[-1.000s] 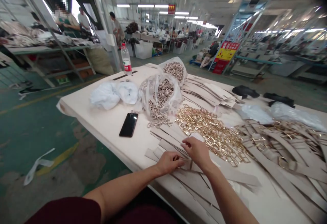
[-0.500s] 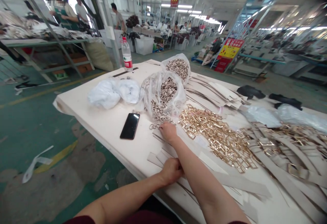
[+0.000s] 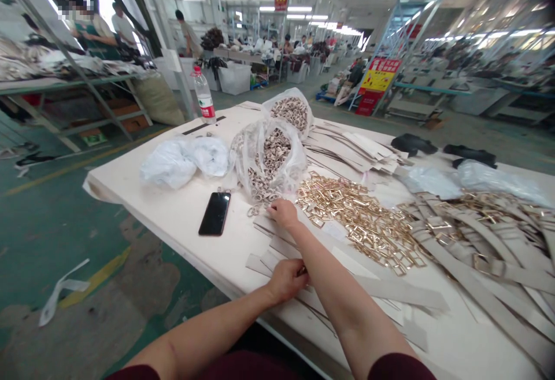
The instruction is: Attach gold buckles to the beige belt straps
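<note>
My right hand is closed, fingertips pinched, at the mouth of a clear plastic bag spilling small beige loops. What its fingers hold is too small to make out. Nearer to me, my left hand is curled shut over flat grey-beige strips, and something small and dark shows at its fingertips. Right of my right hand spreads a pile of gold rectangular buckles. A black phone lies flat to the left of the loops.
White plastic bags and a water bottle stand at the table's left. Beige straps with buckles cover its right side, near black pieces. A second bag of loops lies behind. People work at tables beyond.
The view has shifted slightly, moving the scene left. My right hand remains by the spilled loops. My left hand has turned a little, showing more of its fingertips.
</note>
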The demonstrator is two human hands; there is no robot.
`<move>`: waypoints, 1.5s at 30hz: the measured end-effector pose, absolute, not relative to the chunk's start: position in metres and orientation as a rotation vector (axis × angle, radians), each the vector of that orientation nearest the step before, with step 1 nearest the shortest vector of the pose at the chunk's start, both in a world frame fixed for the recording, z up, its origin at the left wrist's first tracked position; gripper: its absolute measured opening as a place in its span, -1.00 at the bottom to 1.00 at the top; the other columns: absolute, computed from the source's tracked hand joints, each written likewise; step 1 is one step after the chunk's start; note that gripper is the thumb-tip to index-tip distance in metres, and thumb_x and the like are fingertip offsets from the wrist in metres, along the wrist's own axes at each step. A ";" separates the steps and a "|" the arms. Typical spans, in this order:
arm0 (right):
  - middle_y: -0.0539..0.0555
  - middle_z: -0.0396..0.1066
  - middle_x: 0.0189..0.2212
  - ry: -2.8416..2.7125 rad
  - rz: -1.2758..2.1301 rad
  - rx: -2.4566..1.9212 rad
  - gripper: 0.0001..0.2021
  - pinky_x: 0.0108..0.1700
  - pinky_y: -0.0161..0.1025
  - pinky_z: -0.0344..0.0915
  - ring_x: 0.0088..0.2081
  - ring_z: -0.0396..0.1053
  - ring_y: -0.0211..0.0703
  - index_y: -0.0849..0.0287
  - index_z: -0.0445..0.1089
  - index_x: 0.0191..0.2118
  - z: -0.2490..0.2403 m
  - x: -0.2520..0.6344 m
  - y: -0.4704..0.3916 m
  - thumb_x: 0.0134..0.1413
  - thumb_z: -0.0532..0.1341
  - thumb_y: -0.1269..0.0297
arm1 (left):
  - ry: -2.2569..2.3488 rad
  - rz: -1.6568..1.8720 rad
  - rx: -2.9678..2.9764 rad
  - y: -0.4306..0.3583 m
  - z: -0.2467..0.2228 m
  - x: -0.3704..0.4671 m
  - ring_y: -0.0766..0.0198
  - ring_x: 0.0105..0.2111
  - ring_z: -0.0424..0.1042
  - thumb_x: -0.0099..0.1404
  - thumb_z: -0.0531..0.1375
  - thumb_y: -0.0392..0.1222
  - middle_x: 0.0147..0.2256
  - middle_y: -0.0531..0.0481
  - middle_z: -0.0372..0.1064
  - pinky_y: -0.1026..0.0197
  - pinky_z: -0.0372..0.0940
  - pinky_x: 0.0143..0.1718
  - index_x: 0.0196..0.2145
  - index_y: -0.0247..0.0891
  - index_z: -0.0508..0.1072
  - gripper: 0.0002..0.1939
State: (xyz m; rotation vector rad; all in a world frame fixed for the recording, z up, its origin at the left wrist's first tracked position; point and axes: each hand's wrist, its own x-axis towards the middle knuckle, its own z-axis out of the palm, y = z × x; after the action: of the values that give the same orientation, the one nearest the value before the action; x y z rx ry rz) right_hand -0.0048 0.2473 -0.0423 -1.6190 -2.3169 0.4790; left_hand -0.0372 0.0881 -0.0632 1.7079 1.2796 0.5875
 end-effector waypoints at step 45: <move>-0.09 0.31 -0.69 -0.925 1.223 -1.352 -0.76 -0.65 -0.38 0.06 -0.70 0.11 -0.38 0.19 0.46 -0.35 -0.072 0.130 0.049 -0.14 0.30 0.14 | 0.914 0.617 1.460 0.085 -0.072 -0.025 0.40 -0.56 0.24 0.10 0.21 -0.09 -0.59 0.09 0.29 0.36 0.19 -0.49 -0.38 -0.32 0.51 -0.77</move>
State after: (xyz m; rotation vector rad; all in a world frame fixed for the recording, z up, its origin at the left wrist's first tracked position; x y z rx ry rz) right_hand 0.1304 0.0491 -0.0718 -1.3523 -0.9253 1.2229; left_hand -0.0248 0.0853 -0.0718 1.4598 0.9136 0.6173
